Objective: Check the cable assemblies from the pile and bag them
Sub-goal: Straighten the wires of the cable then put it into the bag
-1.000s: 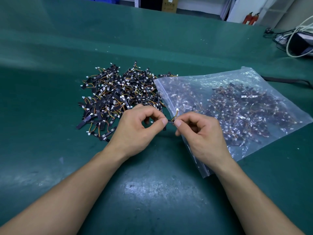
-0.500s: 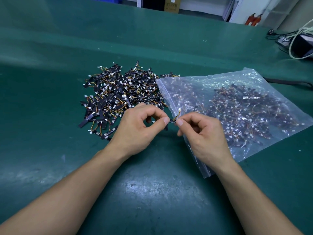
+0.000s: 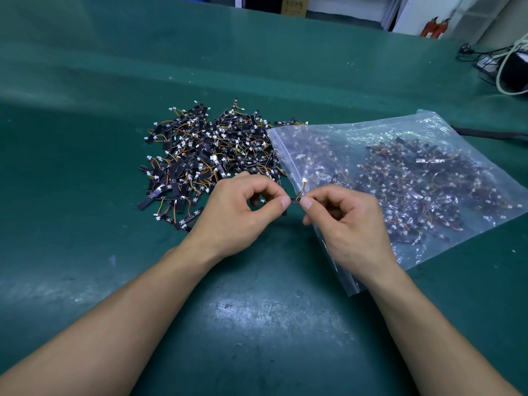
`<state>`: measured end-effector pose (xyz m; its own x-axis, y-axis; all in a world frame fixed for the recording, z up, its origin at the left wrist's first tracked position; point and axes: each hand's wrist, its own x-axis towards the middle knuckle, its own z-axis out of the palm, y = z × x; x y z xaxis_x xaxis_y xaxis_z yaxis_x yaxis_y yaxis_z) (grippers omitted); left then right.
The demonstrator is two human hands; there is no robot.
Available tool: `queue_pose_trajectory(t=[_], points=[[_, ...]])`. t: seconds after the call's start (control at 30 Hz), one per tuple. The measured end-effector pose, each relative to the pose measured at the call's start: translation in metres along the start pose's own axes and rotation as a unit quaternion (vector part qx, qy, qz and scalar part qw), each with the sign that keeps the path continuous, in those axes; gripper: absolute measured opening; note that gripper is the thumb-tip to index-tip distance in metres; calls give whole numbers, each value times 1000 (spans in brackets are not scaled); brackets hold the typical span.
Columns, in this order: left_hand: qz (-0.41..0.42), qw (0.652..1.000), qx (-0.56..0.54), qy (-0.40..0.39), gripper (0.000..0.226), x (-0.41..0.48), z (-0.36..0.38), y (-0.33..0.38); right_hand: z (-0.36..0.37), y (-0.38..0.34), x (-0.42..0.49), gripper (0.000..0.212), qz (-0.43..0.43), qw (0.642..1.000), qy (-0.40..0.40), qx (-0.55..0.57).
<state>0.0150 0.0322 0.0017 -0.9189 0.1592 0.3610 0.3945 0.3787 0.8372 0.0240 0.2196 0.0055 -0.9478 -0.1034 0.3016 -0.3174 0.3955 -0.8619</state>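
Left hand (image 3: 234, 215) and right hand (image 3: 347, 224) are pinched onto 1 cable assembly (image 3: 298, 194) between them. It is held above the green table (image 3: 257, 324), between the pile (image 3: 208, 158) and the bag (image 3: 400, 178).

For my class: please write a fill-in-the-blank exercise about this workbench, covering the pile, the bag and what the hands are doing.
The pile lies to the ____ of the clear bag.
The left hand and right hand pinch one cable assembly, whose upturned connector is ____.
The tabletop is ____ in colour.
Missing words: left; white; green.
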Motion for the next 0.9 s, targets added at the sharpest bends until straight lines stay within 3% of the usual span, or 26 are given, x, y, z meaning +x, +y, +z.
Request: queue_pose_trajectory(t=[0.2, 0.37, 0.43, 0.7, 0.9], points=[[-3, 1000, 15, 15, 9, 1, -2, -2, 0, 2, -1, 12, 8, 1000, 12, -19], [-38, 998, 13, 56, 10, 4, -4, -5, -11, 8, 1, 29, 25, 969, 20, -244], [-47, 997, 11, 68, 12, 4, -4, -6, -14, 8, 4, 25, 34, 960, 35, -275], [-56, 992, 73, 81, 19, 1, -2, -6, -19, 6, 8, 13, 46, 973, 122, -190], [-81, 987, 138, 22, 16, 15, 7, 6, -21, 1, 7, 18, 7, 974, 183, -132]])
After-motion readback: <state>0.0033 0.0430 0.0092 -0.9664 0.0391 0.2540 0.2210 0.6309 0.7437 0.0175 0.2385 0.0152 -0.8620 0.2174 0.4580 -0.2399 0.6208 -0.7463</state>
